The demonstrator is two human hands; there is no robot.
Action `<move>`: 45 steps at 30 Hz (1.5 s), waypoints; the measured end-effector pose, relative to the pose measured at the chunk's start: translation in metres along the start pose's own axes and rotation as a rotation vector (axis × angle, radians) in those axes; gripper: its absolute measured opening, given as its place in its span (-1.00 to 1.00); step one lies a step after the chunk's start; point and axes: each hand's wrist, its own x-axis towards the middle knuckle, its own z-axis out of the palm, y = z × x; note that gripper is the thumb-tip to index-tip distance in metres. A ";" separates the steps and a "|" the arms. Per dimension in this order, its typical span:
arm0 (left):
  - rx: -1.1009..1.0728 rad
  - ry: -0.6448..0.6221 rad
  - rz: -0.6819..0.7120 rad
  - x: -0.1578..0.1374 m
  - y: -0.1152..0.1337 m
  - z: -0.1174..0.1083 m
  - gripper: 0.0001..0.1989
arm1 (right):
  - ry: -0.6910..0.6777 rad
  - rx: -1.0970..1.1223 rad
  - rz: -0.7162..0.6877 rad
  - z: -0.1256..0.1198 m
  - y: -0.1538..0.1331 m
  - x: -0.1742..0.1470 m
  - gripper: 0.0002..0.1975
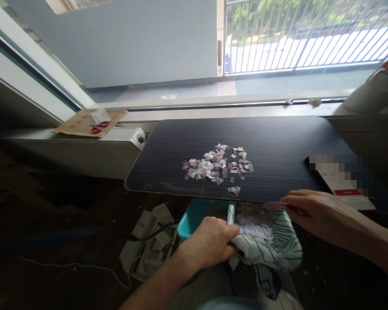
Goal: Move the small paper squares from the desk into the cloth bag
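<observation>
My left hand [208,241] is closed on the near-left rim of a basket lined with white cloth with black wavy lines [286,247]. Many small white paper-like scraps [255,224] lie inside it. On the right, my right hand [313,211] pinches a thin, pinkish see-through strip [274,206] above the basket's far-right edge. A turquoise bin [189,217] stands left of the basket, partly behind my left hand. On the dark table [271,137] lies a loose pile of small clear, white and pinkish cut pieces [213,163].
A phone-like device [345,191], partly blurred out, lies on the table's right side. Red-handled scissors [98,127] rest on a brown paper envelope [80,120] on the sill. White boxes [148,245] and cables are low at left. A window is behind the table.
</observation>
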 end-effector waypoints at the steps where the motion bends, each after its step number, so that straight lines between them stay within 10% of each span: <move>1: 0.005 -0.005 0.001 0.001 0.000 0.000 -0.89 | -0.010 0.003 0.012 -0.001 0.000 -0.003 -0.79; 9: 0.080 -0.010 0.111 0.019 0.012 0.001 -0.82 | 0.280 0.055 0.073 0.025 0.009 0.048 -0.75; 37: 0.101 -0.018 0.145 0.020 0.014 0.000 -0.79 | 0.097 0.241 -0.155 0.043 -0.034 0.047 -0.75; 45: 0.060 -0.002 0.093 0.007 0.006 -0.001 -0.79 | 0.178 0.137 -0.090 0.040 -0.035 0.092 -0.76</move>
